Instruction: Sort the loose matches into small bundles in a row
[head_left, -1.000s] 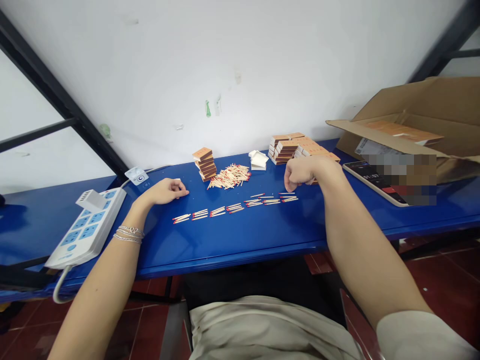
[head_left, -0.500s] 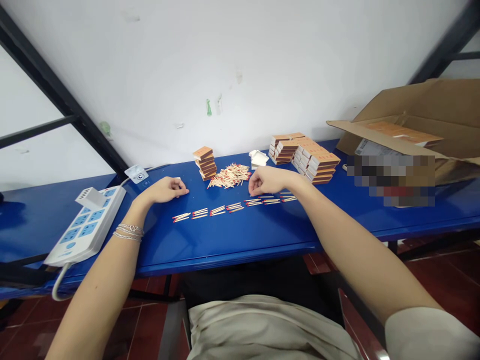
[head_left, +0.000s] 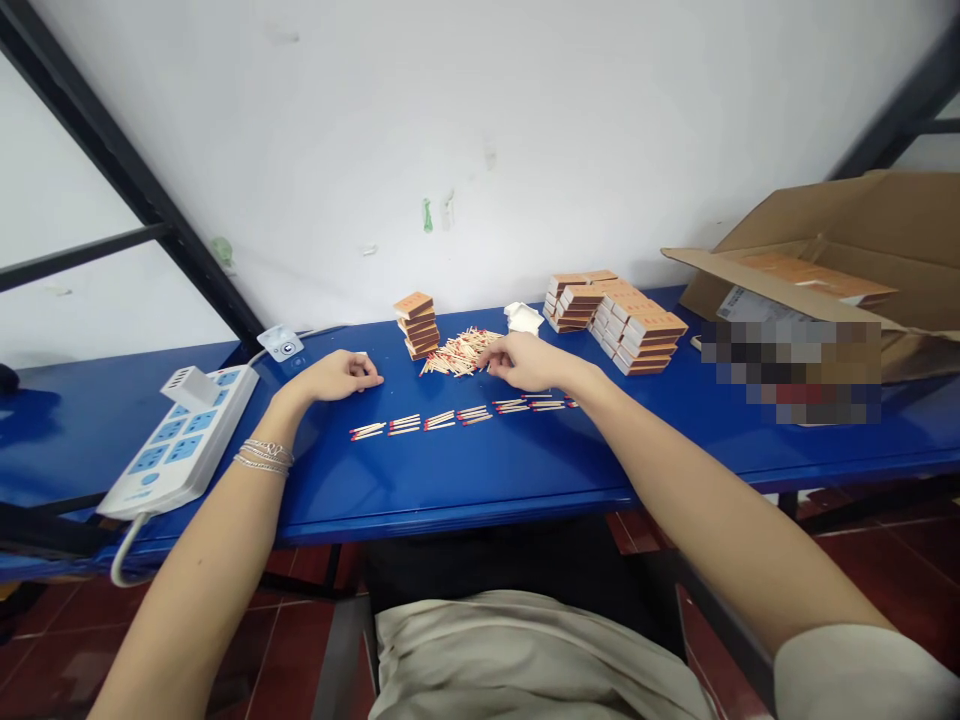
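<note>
My left hand (head_left: 336, 376) rests curled on the blue table (head_left: 525, 465), just left of the rows of matches (head_left: 420, 423). These red-tipped matches lie in small neat bundles end to end. My right hand (head_left: 523, 362) reaches across them, its fingertips at the edge of the loose match pile (head_left: 457, 353). Whether those fingers pinch a match, I cannot tell. Behind the pile stands a small stack of orange matchboxes (head_left: 417, 325). To its right lie white box trays (head_left: 524, 318) and larger stacks of matchboxes (head_left: 637, 333).
A white power strip (head_left: 180, 440) with blue sockets lies at the table's left. An open cardboard box (head_left: 817, 255) holding more orange boxes sits at the right, partly behind a pixelated patch (head_left: 791, 370). The table's front edge runs close to my body.
My right hand has moved left from the far end of the rows to the loose pile, uncovering the matchbox stacks. My left hand stays in place. The view has shifted slightly.
</note>
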